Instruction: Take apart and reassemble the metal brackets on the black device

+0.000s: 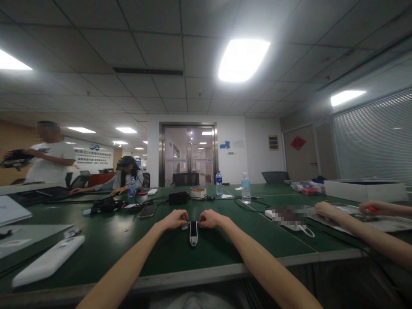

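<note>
A small, narrow white device with a black top face (193, 234) lies on the green table, pointing toward me; I cannot make out its exact kind. My left hand (175, 219) is at the left of its far end, fingers curled and pinched together. Just below those fingertips shows a small pale piece (184, 227). On the other side my right hand (210, 219) is also closed, its fingertips beside the device's far right edge. Whatever either pinch holds is too small or hidden to name, and I cannot tell whether the fingertips touch the device.
Beyond my hands are a phone (147, 211), a black box (178, 197), a small open box (198, 193), cables and water bottles (245, 189). A white case (49, 262) lies at left. Another person's hands (328, 211) work at right, near a white power strip (286, 219).
</note>
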### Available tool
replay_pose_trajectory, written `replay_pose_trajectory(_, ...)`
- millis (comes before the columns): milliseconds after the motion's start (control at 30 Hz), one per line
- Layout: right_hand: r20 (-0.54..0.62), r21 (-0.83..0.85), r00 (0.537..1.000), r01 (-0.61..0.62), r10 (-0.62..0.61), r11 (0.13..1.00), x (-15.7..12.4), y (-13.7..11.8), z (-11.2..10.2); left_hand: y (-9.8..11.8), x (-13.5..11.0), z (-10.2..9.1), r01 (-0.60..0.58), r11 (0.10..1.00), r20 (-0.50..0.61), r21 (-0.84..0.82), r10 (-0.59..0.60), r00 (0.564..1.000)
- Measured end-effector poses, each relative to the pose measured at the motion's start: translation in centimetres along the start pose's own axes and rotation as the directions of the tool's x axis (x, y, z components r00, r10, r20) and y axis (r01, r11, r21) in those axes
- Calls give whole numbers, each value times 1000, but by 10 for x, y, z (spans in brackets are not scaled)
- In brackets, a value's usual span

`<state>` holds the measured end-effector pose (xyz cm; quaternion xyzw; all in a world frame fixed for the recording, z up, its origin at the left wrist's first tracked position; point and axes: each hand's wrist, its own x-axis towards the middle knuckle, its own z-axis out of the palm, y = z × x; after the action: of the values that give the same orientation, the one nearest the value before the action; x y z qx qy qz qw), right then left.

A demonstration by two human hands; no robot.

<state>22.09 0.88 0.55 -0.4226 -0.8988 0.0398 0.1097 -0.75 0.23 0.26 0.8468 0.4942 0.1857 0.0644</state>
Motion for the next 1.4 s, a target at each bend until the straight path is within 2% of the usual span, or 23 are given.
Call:
replay_pose_trajectory(400, 9, -19, 1000, -15, 16, 1000, 0, -3, 0, 0, -1, 1, 24, 998, 13, -50, -24, 1000)
replay_pose_trajectory(1033, 16, 30, 1000, -13, 13, 999, 2, 3, 2, 5, -2, 0, 47, 999, -24, 28, -46, 999)
replay_pose_trajectory(1400, 11, 11, 1000, -13, 12, 1000, 4, 4, 4, 9, -4, -4, 41, 997, 5, 65, -41, 999)
